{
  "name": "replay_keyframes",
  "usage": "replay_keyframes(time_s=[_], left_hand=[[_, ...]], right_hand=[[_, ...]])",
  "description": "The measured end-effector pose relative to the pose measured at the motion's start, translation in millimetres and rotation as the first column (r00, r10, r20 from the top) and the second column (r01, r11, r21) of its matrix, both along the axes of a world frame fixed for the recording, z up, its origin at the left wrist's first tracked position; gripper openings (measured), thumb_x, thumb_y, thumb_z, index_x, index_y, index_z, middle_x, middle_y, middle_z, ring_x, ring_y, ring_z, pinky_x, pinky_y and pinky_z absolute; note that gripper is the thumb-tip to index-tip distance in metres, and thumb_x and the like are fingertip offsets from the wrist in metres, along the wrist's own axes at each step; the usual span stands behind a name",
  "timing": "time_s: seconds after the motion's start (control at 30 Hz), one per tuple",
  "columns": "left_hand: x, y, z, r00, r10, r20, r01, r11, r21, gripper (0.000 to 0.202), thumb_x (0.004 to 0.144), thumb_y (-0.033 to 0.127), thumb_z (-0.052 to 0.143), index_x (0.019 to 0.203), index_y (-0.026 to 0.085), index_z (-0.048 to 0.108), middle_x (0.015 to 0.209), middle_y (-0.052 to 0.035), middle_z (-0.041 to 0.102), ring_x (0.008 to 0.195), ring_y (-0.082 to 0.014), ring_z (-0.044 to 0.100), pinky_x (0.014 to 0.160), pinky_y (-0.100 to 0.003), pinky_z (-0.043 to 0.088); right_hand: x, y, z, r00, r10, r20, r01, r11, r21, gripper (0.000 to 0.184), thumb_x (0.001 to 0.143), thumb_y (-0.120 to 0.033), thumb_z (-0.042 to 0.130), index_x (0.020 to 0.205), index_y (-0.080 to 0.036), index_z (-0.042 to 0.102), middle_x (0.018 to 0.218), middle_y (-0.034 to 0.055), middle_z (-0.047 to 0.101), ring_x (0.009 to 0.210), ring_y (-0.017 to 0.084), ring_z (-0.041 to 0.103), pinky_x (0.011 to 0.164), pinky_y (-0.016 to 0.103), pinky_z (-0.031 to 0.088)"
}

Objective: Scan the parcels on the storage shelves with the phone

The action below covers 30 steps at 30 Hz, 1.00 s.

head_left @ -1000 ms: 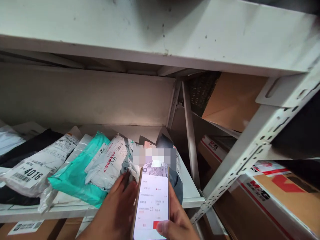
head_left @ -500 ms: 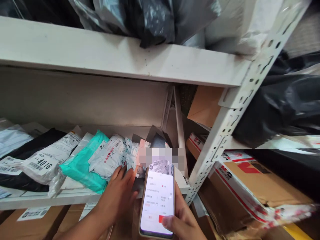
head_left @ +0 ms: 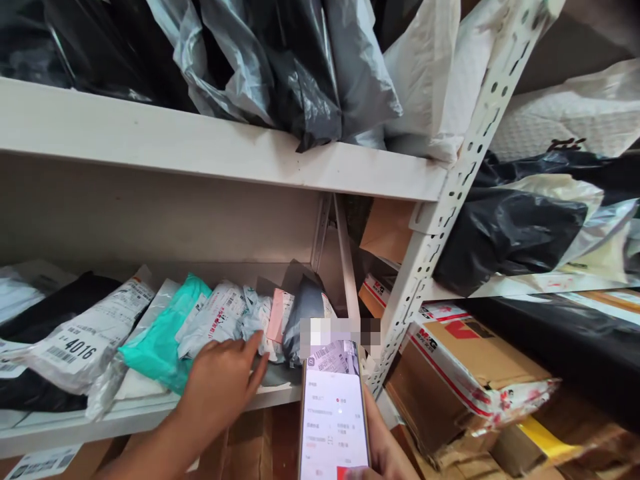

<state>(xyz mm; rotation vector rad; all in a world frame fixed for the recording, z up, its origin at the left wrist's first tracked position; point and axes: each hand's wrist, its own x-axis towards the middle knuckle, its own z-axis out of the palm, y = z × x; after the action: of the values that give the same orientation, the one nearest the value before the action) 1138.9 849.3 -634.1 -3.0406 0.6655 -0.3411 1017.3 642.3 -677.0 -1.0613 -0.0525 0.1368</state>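
A smartphone (head_left: 334, 413) stands upright in my right hand (head_left: 385, 443), its lit screen showing a form with a label picture at the top and a red button. The right thumb lies by that red button at the screen's bottom. My left hand (head_left: 225, 373) is open, thumb and index finger apart, in front of a small pale patterned parcel (head_left: 254, 310). Whether its fingertips touch it I cannot tell. Close by are a white mailer with red print (head_left: 220, 317), a pink packet (head_left: 276, 315) and a dark grey bag (head_left: 303, 307). A turquoise mailer (head_left: 170, 337) lies further left.
A white plastic mailer marked 4016 (head_left: 83, 343) lies on the shelf at left. Above, a shelf beam (head_left: 225, 157) carries black and grey bags (head_left: 300, 67). A perforated post (head_left: 425, 253) divides off cardboard boxes (head_left: 465, 373) and black bags (head_left: 510, 227) at right.
The camera view has shifted, so the upper shelf sits lower in the frame. My left hand's fingers have spread apart beside the parcels. The phone stays in my right hand, now lower in view.
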Motion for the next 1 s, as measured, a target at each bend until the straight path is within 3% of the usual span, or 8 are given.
replay_keyframes(time_s=[0.13, 0.27, 0.4, 0.53, 0.63, 0.77, 0.87, 1.0], left_hand=[[21, 7, 21.5, 0.984, 0.147, 0.100, -0.140, 0.988, -0.072, 0.046, 0.094, 0.035, 0.031, 0.120, 0.011, 0.060, 0.106, -0.0203, 0.065, 0.104, -0.0374, 0.061, 0.084, -0.048, 0.047], [40, -4, 26.1, 0.987, 0.144, -0.066, -0.151, 0.982, -0.118, 0.046, 0.091, 0.034, 0.038, 0.126, 0.009, 0.053, 0.092, -0.0191, 0.070, 0.086, -0.0360, 0.068, 0.067, -0.041, 0.049], [53, -11, 17.2, 0.989, 0.063, -0.136, -0.088, 0.979, -0.186, 0.058, 0.081, 0.016, 0.048, 0.138, 0.014, 0.040, 0.087, -0.0119, 0.071, 0.083, -0.0287, 0.070, 0.063, -0.031, 0.047], [60, -1, 11.2, 0.998, 0.041, -0.043, -0.048, 0.983, -0.179, 0.048, 0.079, 0.002, 0.033, 0.113, 0.018, 0.063, 0.101, -0.0130, 0.066, 0.082, -0.0209, 0.067, 0.069, -0.029, 0.048], [56, 5, 16.9, 0.996, 0.087, 0.035, -0.083, 0.991, -0.110, 0.046, 0.083, 0.003, 0.029, 0.101, 0.012, 0.070, 0.102, -0.0182, 0.063, 0.080, -0.0270, 0.066, 0.066, -0.036, 0.050], [32, -7, 24.2, 0.977, 0.078, 0.197, -0.073, 0.997, -0.034, 0.044, 0.088, 0.003, 0.028, 0.100, 0.008, 0.070, 0.114, -0.0224, 0.060, 0.107, -0.0373, 0.059, 0.086, -0.050, 0.048], [8, -21, 7.6, 0.983, -0.057, 0.177, 0.057, 0.998, 0.004, 0.041, 0.088, 0.002, 0.035, 0.095, 0.017, 0.072, 0.102, -0.0106, 0.068, 0.096, -0.0259, 0.064, 0.085, -0.040, 0.052], [-11, -18, -42.0, 0.909, -0.193, 0.369, 0.237, 0.968, -0.078, 0.033, 0.082, 0.004, 0.047, 0.100, 0.017, 0.072, 0.104, -0.0075, 0.072, 0.096, -0.0205, 0.067, 0.086, -0.034, 0.055]], right_hand=[[13, 8, -14.5, 0.997, 0.074, -0.039, -0.069, 0.991, 0.118, 0.105, 0.059, -0.027, 0.079, 0.148, -0.027, 0.024, 0.127, 0.0058, 0.068, 0.114, 0.032, 0.064, 0.091, 0.042, 0.048], [22, 17, -25.4, 0.998, 0.066, -0.011, -0.063, 0.982, 0.179, 0.077, 0.062, -0.036, 0.078, 0.134, -0.028, 0.053, 0.122, 0.0024, 0.071, 0.113, 0.030, 0.065, 0.096, 0.041, 0.046], [19, 18, -30.3, 0.997, 0.071, -0.007, -0.070, 0.985, 0.157, 0.073, 0.062, -0.040, 0.080, 0.131, -0.031, 0.057, 0.123, 0.0013, 0.071, 0.120, 0.031, 0.061, 0.104, 0.043, 0.040], [13, 11, -33.4, 0.993, 0.117, -0.031, -0.113, 0.989, 0.096, 0.087, 0.063, -0.041, 0.079, 0.141, -0.030, 0.043, 0.122, 0.0032, 0.071, 0.106, 0.028, 0.069, 0.092, 0.038, 0.047], [12, 8, -35.6, 0.994, 0.099, -0.038, -0.096, 0.994, 0.059, 0.091, 0.064, -0.041, 0.080, 0.144, -0.027, 0.039, 0.123, 0.0053, 0.071, 0.102, 0.026, 0.071, 0.087, 0.036, 0.050], [14, 10, -34.7, 0.998, 0.057, -0.035, -0.053, 0.993, 0.109, 0.088, 0.063, -0.041, 0.081, 0.141, -0.026, 0.044, 0.127, 0.0053, 0.068, 0.107, 0.029, 0.069, 0.090, 0.039, 0.051], [16, 13, -29.8, 0.999, 0.010, -0.051, -0.001, 0.985, 0.170, 0.073, 0.064, -0.043, 0.080, 0.132, -0.030, 0.056, 0.125, 0.0010, 0.070, 0.117, 0.030, 0.063, 0.102, 0.042, 0.045], [27, 16, -20.6, 0.996, -0.064, -0.065, 0.076, 0.978, 0.197, 0.051, 0.068, -0.052, 0.079, 0.114, -0.031, 0.069, 0.120, -0.0011, 0.073, 0.127, 0.027, 0.055, 0.113, 0.039, 0.033]])
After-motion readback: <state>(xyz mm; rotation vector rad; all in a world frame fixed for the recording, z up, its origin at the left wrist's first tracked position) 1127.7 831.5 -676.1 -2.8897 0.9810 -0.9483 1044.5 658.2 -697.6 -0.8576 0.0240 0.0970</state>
